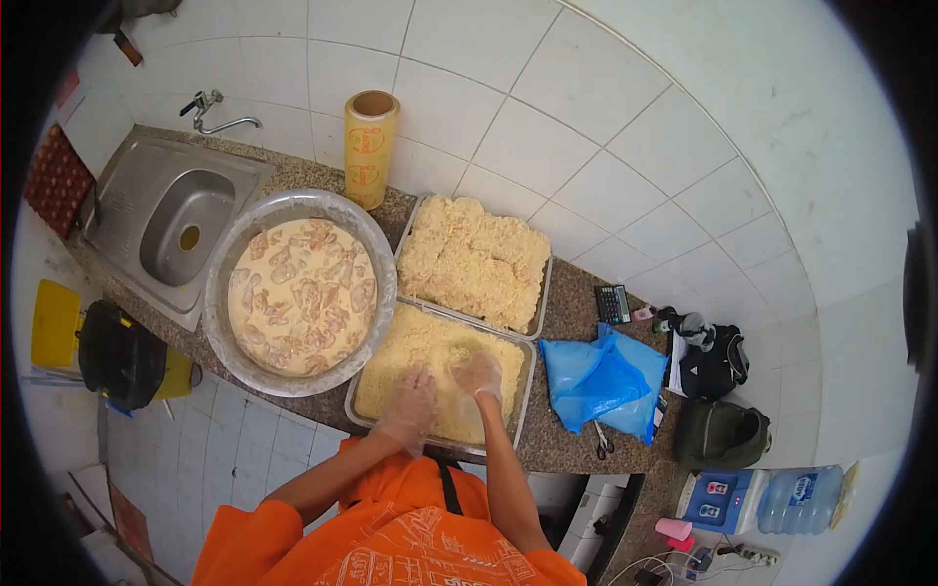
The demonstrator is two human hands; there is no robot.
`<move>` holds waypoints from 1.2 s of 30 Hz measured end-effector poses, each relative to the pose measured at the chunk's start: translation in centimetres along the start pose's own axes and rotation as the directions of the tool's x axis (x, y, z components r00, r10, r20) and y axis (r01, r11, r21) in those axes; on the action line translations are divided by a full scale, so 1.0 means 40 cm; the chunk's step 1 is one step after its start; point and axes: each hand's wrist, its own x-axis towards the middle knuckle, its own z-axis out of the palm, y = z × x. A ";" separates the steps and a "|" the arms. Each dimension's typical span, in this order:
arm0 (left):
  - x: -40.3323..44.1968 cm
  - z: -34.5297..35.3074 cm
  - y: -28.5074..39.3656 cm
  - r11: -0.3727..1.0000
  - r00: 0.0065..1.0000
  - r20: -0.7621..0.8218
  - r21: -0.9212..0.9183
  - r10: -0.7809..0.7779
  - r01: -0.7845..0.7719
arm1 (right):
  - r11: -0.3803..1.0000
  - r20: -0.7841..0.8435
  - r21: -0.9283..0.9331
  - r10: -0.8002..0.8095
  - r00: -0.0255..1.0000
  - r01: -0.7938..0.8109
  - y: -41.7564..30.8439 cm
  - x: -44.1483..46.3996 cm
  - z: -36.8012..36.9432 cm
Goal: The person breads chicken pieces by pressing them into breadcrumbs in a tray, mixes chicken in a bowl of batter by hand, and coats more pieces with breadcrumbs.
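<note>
My left hand (410,402), in a clear plastic glove, lies flat with its fingers stretched out on the pale crumbs of the front metal tray (529,386). My right hand (478,375), gloved too, reaches into the same crumbs (388,344); its fingers are partly covered, so their grip is unclear. Left of this tray stands a large round metal basin (221,337) with raw meat pieces (313,298) in a creamy batter. Directly behind, a second metal tray (543,311) is heaped with crumb-coated pieces (476,259).
A roll of cling film (367,156) stands behind the basin. The steel sink (191,220) is at the left. To the right lie a blue plastic bag (608,376), scissors (604,441) and a calculator (613,304). A black-and-yellow bin (122,356) stands below the counter.
</note>
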 end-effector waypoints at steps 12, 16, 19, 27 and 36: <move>-0.070 -0.071 -0.111 0.846 0.777 -0.628 -0.432 -0.033 -0.312 | 0.909 -0.233 0.402 -0.013 0.972 0.109 -0.197 -0.097 -0.331; 0.012 -0.102 -0.113 0.282 0.771 -0.515 -0.855 -0.375 -0.435 | 0.936 -0.293 0.334 -0.009 0.956 0.111 -0.179 -0.095 -0.337; 0.046 -0.220 -0.131 0.223 0.743 -0.510 -0.860 -0.433 -0.460 | 0.917 -0.290 0.371 -0.037 0.956 0.148 -0.168 -0.077 -0.362; 0.351 -0.296 -0.280 0.424 0.694 -0.582 -0.804 -0.424 -0.416 | 0.883 -0.104 0.469 0.028 0.994 0.024 -0.180 -0.004 -0.362; 0.780 -0.348 -0.478 0.001 0.739 -0.238 -0.952 -0.630 -0.305 | 0.890 -0.025 0.452 -0.062 0.998 0.067 -0.247 0.325 -0.566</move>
